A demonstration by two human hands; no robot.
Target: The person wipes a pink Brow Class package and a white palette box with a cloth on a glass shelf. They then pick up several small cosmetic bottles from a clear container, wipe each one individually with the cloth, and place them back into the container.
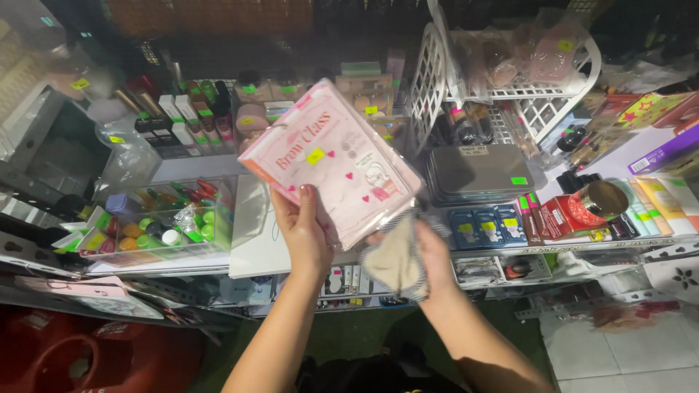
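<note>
The left hand [304, 231] grips a stack of flat pink and white packets [331, 161] from below, thumb on the front face and fingers hidden behind. The stack is held tilted, its upper corner toward the shelves and its lower right corner down by the right hand [428, 256]. That hand is closed on a pale striped cloth [397, 260], which is bunched against the packets' lower edge (whether the cloth touches the plastic wrap itself is hard to tell).

Both hands are raised above the white tabletop [255, 247], whose bare patch lies just left of the left wrist. Left of that patch stands a clear bin [164, 222] of small green and orange round items, its front wall near the tabletop's edge. To the right, a dark grey tin [477, 173] sits on a stack behind a row of blue carded items [486, 225], and a red box with a round gold lid [586, 207] stands further right. A white wire rack [524, 87] rises close beside the packets' upper right edge, leaving only a narrow gap there. The freest room is below, toward the green floor [349, 338] between the forearms.
</note>
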